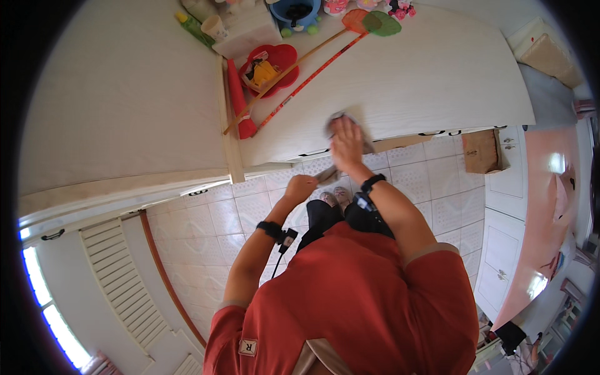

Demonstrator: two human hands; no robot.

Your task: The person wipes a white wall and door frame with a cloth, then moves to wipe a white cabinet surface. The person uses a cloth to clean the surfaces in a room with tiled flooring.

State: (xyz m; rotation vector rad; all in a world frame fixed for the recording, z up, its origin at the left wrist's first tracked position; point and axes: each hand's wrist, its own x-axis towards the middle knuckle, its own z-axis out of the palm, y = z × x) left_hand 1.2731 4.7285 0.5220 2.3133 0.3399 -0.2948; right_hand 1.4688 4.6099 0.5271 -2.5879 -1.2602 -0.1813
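Note:
On the white cabinet top (431, 75), close to its front edge, my right hand (347, 142) presses a greyish cloth (360, 119) with its fingers laid over it. Lower and to the left, beyond the cabinet's edge, my left hand (302, 186) is closed round another greyish piece of cloth (328, 176). Whether the two pieces join is hidden behind my right hand. Nearest to my hands on the top is a net with a red pole (312, 78) and a green head.
Beside it lie an orange net (355, 20), a red bowl (286, 57) holding yellow and black things, and a red cone-shaped object (239, 94). Farther back stands a blue basin (294, 11). A cardboard box (481, 152) and a pink-topped counter (544, 187) are at right.

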